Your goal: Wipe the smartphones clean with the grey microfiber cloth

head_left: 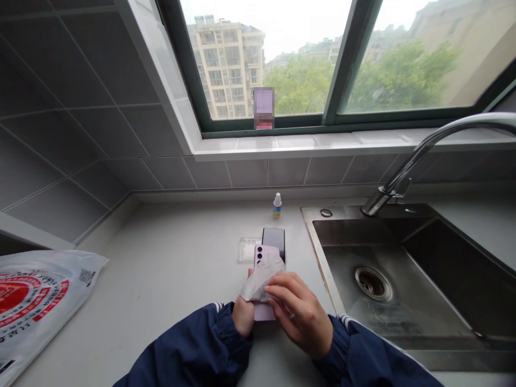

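A light purple phone (pixel 264 312) is held back side up above the counter, its camera lenses toward the far end. My left hand (pixel 243 316) grips its left side, partly hidden by a white cloth (pixel 258 280). My right hand (pixel 296 309) pinches this cloth against the back of the phone. Just beyond, a dark-screened phone (pixel 274 236) lies on the counter, partly covered by the purple one. A clear phone case (pixel 246 250) lies to its left. Farther back stands a small white-capped bottle (pixel 277 206).
To the right is a steel sink (pixel 318 258) with a curved chrome faucet (pixel 419 153). A white plastic bag (pixel 48 295) with red print lies at the left of the white counter (pixel 181 258). A window (pixel 298 64) rises behind a tiled ledge.
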{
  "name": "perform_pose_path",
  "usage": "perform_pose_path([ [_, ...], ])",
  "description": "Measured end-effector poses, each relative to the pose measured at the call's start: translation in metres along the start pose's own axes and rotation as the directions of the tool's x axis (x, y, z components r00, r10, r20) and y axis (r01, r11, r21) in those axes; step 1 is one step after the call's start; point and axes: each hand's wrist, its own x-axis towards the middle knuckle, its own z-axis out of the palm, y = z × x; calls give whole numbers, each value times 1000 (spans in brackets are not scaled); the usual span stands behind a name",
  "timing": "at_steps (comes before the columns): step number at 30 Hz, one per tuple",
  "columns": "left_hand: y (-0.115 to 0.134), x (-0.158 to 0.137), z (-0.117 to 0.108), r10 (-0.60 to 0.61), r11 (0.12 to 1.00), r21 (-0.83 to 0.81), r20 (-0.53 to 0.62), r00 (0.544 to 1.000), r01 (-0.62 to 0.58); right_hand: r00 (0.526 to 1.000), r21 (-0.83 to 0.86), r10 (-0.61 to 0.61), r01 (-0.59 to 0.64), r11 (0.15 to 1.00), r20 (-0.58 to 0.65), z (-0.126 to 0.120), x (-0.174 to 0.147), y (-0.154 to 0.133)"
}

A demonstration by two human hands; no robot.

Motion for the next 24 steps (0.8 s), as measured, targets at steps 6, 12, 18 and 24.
perform_pose_path([
  [6,2,-7,-2,122,975,194,-84,989,-104,961,-254,-44,117,960,275,2,-3,-1],
  [12,-4,-8,21,109,981,165,-22,994,-103,967,-416,106,1,909,233,2,-3,12],
  [18,-5,-7,8,149,979,141,8,989,-148,949,-368,21,101,924,314,4,-4,8],
  [24,-3,-10,18,140,971,192,29,990,-143,961,-414,49,71,908,273,1,-1,12],
])
